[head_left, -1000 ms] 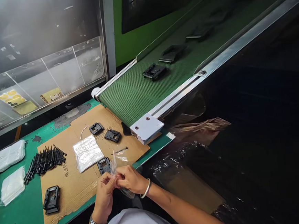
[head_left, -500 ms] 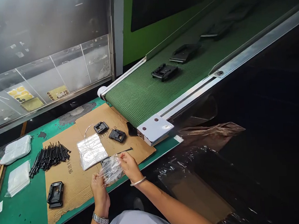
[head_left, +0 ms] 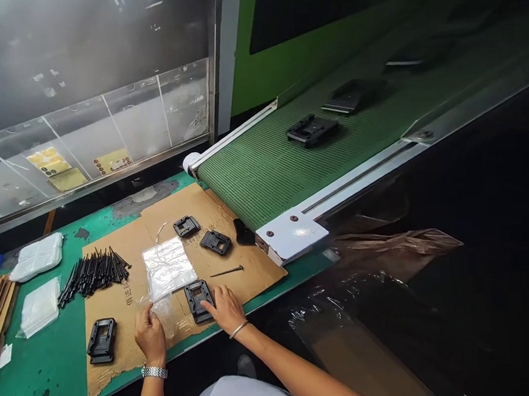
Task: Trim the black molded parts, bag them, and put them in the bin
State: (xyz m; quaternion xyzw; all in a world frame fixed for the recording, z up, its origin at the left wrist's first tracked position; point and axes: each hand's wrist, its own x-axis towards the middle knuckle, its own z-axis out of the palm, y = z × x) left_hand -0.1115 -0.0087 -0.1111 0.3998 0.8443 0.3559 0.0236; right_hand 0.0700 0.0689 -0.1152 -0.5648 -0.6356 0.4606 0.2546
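Beyond the flattened brown cardboard sheet (head_left: 252,272) runs a green ribbed conveyor belt (head_left: 263,186), and left of the sheet lies a bundle of thin black plastic pins (head_left: 94,272). On the sheet's near edge, my right hand (head_left: 225,309) rests open, fingers apart, against a rectangular black plastic frame (head_left: 198,301). Beside it, also on the sheet, my left hand (head_left: 149,335) pinches a crumpled clear plastic bag (head_left: 164,312) closed between thumb and fingers.

A crumpled clear plastic bag (head_left: 164,314) lies on a cardboard sheet (head_left: 252,272) just beside a flat black plastic frame (head_left: 198,301)
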